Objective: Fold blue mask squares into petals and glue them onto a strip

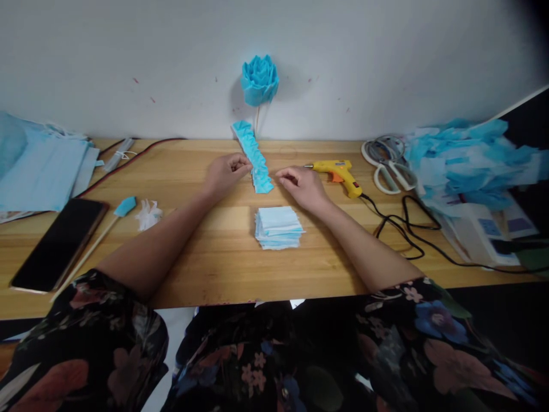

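Observation:
A slanting row of folded blue petals (253, 151), cut from mask-like fabric, lies on the table between my hands. My left hand (229, 173) is at the row's left edge, its fingers curled and thumb drawn in; whether the tips pinch a petal cannot be made out. Just right of the row's lower end, my right hand (302, 186) has bent fingers brought together, with nothing visible in them. Nearer to me sits a stack of pale blue fabric squares (279, 228). Behind the row, a blue fabric flower (259, 80) on a thin stick stands against the wall.
To the right lie a yellow glue gun (337, 170) with a black cord, white-handled scissors (392, 174) and a heap of blue scraps (467, 163). Leftward are face masks (43, 166), a phone (60, 243), a blue-tipped stick (96, 240) and a white tuft (148, 216).

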### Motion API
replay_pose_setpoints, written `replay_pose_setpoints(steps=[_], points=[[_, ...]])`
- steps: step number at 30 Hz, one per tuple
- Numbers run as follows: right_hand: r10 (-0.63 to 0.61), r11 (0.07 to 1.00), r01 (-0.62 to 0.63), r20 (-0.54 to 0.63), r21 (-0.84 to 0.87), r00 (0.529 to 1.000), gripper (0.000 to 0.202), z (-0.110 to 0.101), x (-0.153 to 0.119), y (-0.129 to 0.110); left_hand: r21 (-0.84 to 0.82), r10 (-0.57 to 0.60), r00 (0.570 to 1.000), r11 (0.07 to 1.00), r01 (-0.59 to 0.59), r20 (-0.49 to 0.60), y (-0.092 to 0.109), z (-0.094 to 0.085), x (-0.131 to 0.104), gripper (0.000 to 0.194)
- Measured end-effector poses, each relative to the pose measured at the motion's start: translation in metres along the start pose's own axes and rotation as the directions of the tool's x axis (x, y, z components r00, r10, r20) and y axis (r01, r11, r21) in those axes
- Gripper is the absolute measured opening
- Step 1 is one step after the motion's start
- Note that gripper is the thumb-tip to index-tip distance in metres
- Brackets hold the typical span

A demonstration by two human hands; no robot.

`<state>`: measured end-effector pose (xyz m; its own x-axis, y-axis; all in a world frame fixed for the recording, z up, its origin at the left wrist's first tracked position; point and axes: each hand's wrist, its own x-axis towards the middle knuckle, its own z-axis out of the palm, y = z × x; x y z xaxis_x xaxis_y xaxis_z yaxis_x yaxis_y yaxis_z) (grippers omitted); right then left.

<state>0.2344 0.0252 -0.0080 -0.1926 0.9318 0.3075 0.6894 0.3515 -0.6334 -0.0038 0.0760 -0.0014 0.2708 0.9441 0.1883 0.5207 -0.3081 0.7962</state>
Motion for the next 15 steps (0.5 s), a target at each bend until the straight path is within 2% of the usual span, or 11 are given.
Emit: replay_pose_setpoints(steps=[7, 11, 15], points=[[-0.023, 0.975, 0.032, 0.044, -0.219, 0.999, 0.010, 0.004, 0.001, -0.013, 0.041, 0.026, 0.998, 0.999, -0.029, 0.054, 0.005, 0.004, -0.003, 0.022], [-0.033, 0.960, 0.041, 0.033, -0.278, 0.999, 0.012, 0.006, 0.002, -0.014, 0.028, 0.079, 0.992, 0.996, -0.082, 0.097, 0.000, 0.006, -0.003, 0.026], [-0.034, 0.951, 0.047, 0.049, -0.304, 0.998, 0.015, 0.006, 0.003, -0.015, 0.058, 0.158, 0.983, 0.985, -0.164, 0.090, -0.004, 0.011, -0.001, 0.026]])
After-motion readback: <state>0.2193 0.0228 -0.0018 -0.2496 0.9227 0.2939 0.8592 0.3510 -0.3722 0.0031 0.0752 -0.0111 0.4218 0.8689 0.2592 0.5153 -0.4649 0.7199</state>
